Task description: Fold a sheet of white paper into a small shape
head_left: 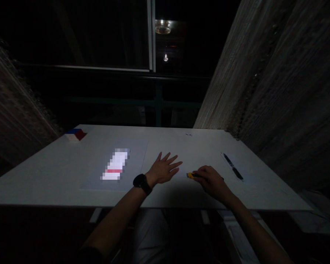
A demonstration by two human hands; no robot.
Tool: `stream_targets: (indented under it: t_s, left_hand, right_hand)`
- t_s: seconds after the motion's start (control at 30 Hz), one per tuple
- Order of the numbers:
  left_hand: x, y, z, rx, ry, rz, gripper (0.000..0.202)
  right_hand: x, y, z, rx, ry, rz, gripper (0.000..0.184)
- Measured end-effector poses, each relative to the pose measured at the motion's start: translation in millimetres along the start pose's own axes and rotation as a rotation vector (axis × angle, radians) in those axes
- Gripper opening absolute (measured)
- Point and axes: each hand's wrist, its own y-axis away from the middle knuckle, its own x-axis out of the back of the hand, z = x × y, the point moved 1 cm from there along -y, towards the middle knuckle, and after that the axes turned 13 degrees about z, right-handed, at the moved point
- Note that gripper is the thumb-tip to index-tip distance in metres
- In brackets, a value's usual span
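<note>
Past the fingers (205, 169) of the right hand (213, 183) juts a yellow cutter (191, 175).

Palm down, the left hand (161, 171) reaches toward 2 o'clock (all 5 digits (177, 164) splayed), the left forearm (117, 218) slanting from 7 o'clock. The right hand (211, 182) curls in a grip toward 10 o'clock, the right forearm (253, 223) at 5.

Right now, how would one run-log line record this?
left hand: open, palm down | right hand: holding yellow cutter | red-blue-white block: table, far left
</note>
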Motion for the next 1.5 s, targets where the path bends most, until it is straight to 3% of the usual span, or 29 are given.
stream_targets:
  t_s: [0.4,1.17,1.33,1.5]
  left_hand:
    - [-1.5,0.0,-1.3,0.007,-0.001,-0.022,0.046]
    - [-5.5,1.5,-4.0,-0.024,-0.111,-0.014,0.047]
    - [-6.1,1.8,-3.9,-0.025,-0.112,-0.003,0.047]
    - [-7.9,1.5,-4.8,-0.029,-0.111,-0.012,0.047]
  right_hand:
    - [-2.9,1.8,-2.7,0.007,0.011,0.006,0.027]
    - [-10.5,28.3,-6.1,0.130,0.157,0.191,0.025]
    - [-13.1,28.7,-8.0,0.173,0.175,0.190,0.024]
    - [-6.5,33.2,-18.8,0.129,0.200,0.167,0.025]
